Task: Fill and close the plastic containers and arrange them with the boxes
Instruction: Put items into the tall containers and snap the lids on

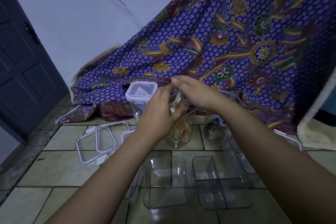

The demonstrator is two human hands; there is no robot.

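Clear plastic everywhere on this tiled floor, and the job looks maybe a third done at best. One tall container at the far left already has its lid on, so that one counts as closed, though what's inside is hard to make out. The one being filled right now is the open container in the middle, which has colourful orange and yellow pieces stacked partway up. The person's left hand is curled around a small packet just above its mouth, and the right hand has its fingers pinched on the top of that same packet, probably tearing it or feeding it in. Another container to the right seems to have some darker stuff in the bottom, blurry though. Two empty containers, near left and near right, lie close to the person, and a few loose lids sit in a pile on the left. So filling, lidding and lining up are mostly still ahead, and no boxes are clearly visible. Room-wise, the draped batik cloth crowds the far side right behind the containers, and the empties sit directly under the forearms, so the open tile on the near left looks like the easiest place to work.
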